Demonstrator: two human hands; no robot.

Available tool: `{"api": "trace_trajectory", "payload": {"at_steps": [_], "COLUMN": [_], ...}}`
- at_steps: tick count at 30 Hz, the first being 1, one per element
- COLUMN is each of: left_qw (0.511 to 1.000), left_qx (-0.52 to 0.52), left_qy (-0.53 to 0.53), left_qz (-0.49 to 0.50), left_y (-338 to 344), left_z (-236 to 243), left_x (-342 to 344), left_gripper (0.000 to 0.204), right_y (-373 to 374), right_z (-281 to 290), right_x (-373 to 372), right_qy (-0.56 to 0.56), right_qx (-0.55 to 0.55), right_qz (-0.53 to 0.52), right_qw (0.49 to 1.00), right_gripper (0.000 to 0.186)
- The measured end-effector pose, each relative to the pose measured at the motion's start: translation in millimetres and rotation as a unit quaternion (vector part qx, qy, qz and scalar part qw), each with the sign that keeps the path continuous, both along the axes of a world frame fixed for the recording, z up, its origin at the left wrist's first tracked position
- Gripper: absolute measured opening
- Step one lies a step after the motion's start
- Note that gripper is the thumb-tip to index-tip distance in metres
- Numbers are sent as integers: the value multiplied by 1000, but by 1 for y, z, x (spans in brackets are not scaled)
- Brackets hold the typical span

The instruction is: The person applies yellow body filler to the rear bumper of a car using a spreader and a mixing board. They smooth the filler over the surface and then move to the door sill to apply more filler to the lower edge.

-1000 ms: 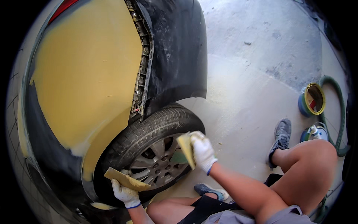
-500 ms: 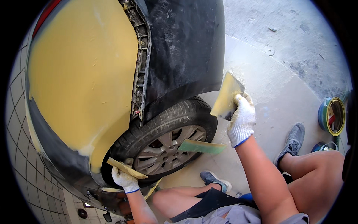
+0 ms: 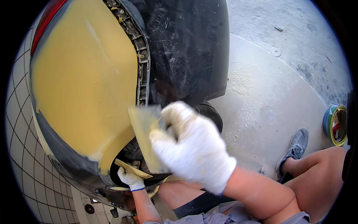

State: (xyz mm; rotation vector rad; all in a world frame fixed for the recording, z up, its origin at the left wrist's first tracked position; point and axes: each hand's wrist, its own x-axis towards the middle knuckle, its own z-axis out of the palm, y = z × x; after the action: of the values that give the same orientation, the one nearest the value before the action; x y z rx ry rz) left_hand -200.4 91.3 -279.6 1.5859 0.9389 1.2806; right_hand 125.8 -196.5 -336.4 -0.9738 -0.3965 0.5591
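My gloved right hand (image 3: 192,149) grips a flat spreader (image 3: 143,130) smeared with yellow putty, blurred and raised close to the camera, in front of the wheel (image 3: 210,117), mostly hiding it. Below and left of it, my gloved left hand (image 3: 130,179) holds a flat yellow putty-coated board (image 3: 132,168) beside the wheel arch. The car panel (image 3: 84,82) above is coated in smooth yellow filler with dark edges. An exposed dark mounting strip (image 3: 143,74) runs between it and the black panel (image 3: 186,48).
A blue-and-yellow tin (image 3: 337,123) stands on the dusty floor at the right, beyond my shoe (image 3: 296,145) and bent knee. A red lamp (image 3: 44,24) is at the car's upper left. Tiled surface (image 3: 26,149) shows at far left.
My right hand has swung left and closer to the camera with the spreader, now covering most of the wheel and the green piece seen there earlier. My left hand still holds its board.
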Motion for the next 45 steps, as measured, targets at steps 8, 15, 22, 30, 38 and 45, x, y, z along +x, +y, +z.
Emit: {"api": "trace_trajectory", "payload": {"at_steps": [8,15,22,30,38,45], "left_qw": [1000,999,999,999,998,997], "left_qx": [-29,-28,-23,-31,-51,-63], "left_qy": [-4,-21,-9,6,-20,-41], "left_qz": [10,37,38,-20,25,16], "left_y": [13,-6,-1,34,16,29], "left_z": [6,3,1,5,1,0], "left_x": [-14,4,3,-37,-21,-34], "left_gripper": [39,36,36,38,40,39], "right_y": [16,25,30,41,50,59], "right_z": [4,5,1,1,3,4], "right_x": [-13,-8,-2,0,-5,4], "right_qy": [-65,-116,-81,-22,-30,70], "right_qx": [-81,-113,-107,-91,-84,19], "right_qz": [97,137,147,110,110,117], "right_qw": [990,977,980,989,990,990], "right_gripper": [31,35,36,36,37,38]}}
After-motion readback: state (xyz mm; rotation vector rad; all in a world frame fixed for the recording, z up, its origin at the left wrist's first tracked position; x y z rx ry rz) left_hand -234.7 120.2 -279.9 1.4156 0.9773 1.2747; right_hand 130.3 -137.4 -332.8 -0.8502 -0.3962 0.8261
